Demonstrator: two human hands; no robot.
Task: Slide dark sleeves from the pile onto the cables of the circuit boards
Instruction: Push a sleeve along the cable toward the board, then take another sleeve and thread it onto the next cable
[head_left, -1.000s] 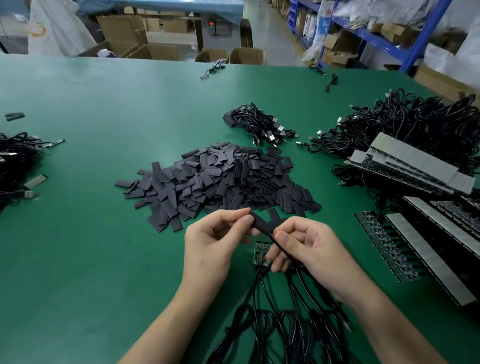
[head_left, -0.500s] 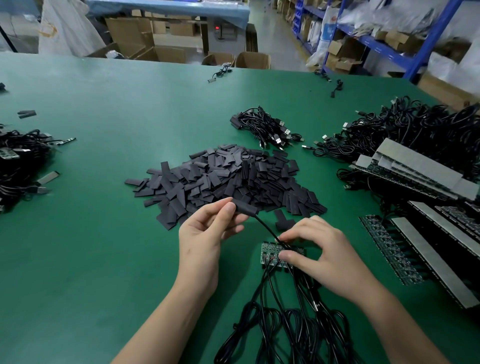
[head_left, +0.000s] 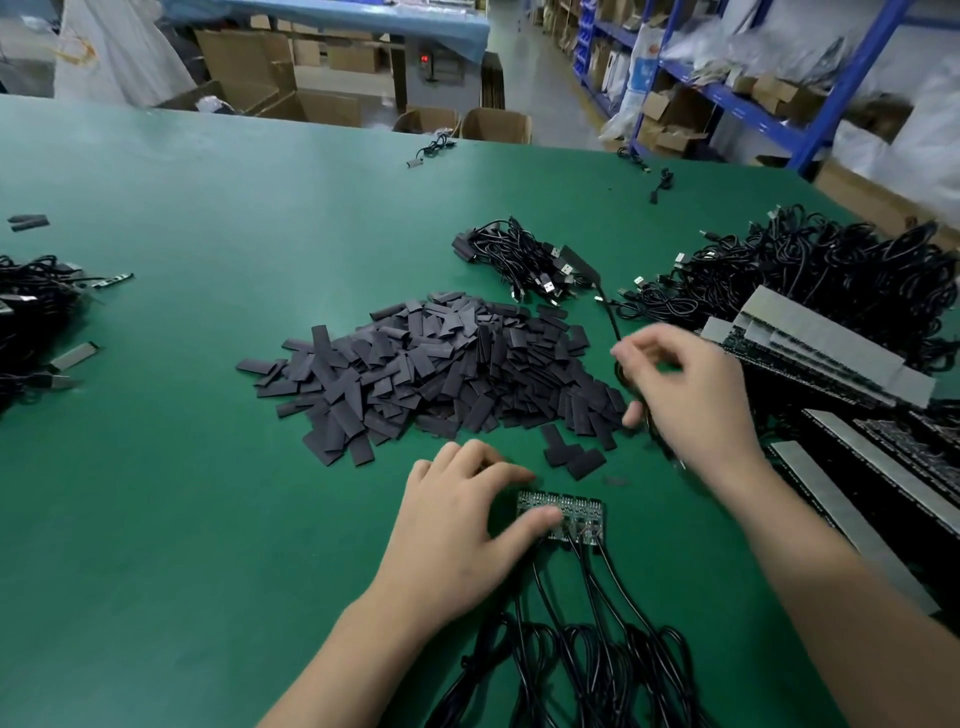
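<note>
A: Fingers?
B: Left hand (head_left: 462, 525): fingers spread, thumb pressing the circuit board (head_left: 576, 514) onto the table (head_left: 208, 234), lower centre. Right hand (head_left: 696, 400): fingers curled, pinching one cable (head_left: 608, 317), centre right.
A: Change?
B: The hands have swapped. Half a second ago the right pinned the board and the left held a sleeve at the cable end. Now the cable rises from the right hand to a dark flat piece (head_left: 579, 264). It's blurred, probably that sleeve. I'd say it's threaded but not yet down at the board.
A: Pile?
B: The pile of dark sleeves (head_left: 441, 369) is mid-frame, just beyond both hands.
A: Text?
B: Red digits on a display (head_left: 426, 58), top centre, unreadable. No brands.
</note>
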